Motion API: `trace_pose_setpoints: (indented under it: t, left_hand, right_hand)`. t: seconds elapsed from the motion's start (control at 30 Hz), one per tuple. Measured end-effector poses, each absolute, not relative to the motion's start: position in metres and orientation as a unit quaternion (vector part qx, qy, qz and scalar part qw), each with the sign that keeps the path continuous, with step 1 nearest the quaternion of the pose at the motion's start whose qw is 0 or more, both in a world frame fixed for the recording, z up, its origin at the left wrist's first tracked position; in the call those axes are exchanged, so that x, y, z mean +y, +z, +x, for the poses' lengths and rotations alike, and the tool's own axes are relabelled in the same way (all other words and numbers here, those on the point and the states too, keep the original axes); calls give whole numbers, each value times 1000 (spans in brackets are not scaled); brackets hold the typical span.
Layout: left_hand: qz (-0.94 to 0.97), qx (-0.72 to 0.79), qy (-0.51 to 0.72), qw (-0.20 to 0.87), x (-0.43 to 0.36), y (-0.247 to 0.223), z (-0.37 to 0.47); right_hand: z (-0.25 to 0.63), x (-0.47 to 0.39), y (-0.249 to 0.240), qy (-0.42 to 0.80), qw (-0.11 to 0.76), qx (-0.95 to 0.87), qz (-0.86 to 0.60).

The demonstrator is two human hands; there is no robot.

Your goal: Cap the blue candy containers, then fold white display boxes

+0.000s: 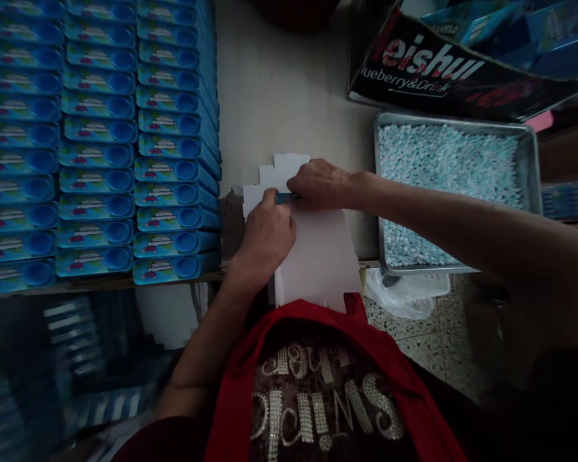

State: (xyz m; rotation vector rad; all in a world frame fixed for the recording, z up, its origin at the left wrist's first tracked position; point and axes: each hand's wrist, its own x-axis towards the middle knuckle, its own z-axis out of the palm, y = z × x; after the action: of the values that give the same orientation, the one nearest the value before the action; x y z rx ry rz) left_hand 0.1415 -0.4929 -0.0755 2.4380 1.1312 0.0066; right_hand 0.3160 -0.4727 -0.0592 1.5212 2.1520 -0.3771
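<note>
My left hand (268,230) is closed, its thumb and fingers pinching the left end of a small blue item (284,198). My right hand (319,184) is curled around the item's other end from the right. Only a narrow blue strip shows between the hands, so its exact kind is hidden. Both hands are over a white cardboard sheet (318,256) with stepped, cut edges at its far end. The sheet reaches from the table toward my red apron (241,372).
Dense rows of blue candy packs (96,131) fill the table's left side. To the right is a metal tray (378,192) of small pale-blue and white pieces, beneath my right forearm. Behind it stands a black carton (414,74) holding blue packaging. A plastic bag (404,298) lies below.
</note>
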Motion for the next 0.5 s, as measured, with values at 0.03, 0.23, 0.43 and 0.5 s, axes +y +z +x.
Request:
trace_pose_setpoints:
  t: [0.03, 0.23, 0.43, 0.5]
  left_hand:
    - [879, 416, 7, 233, -493, -77, 141]
    - [850, 414, 107, 309, -488, -97, 131]
    - [815, 446, 131, 346, -476, -89, 125]
    - [822, 451, 136, 319, -467, -82, 129]
  right_hand:
    - [314, -472, -62, -135, 240, 784, 557]
    - [309, -479, -83, -159, 206, 764, 590]
    - [302, -494, -84, -147, 201, 755, 606]
    - [305, -495, -82, -134, 201, 752, 613]
